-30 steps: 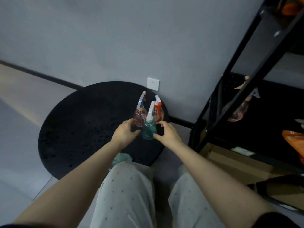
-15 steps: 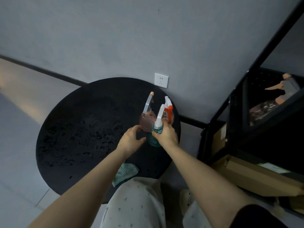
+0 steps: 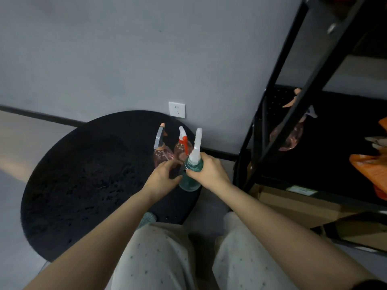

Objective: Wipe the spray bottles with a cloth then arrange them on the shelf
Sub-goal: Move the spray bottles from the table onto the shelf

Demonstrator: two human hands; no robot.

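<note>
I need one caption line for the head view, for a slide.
Right hand grips the green bottle above the round black table; left hand is beside it, two pink bottles behind.

Teal bottle [image 3: 189,181], black table [image 3: 83,168]

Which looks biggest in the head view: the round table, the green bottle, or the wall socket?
1. Table: by far the largest.
2. Green bottle: held by the right hand, nearer the camera, so it may look bigger than it is.
3. Socket: smallest, though it is farther away.
</note>
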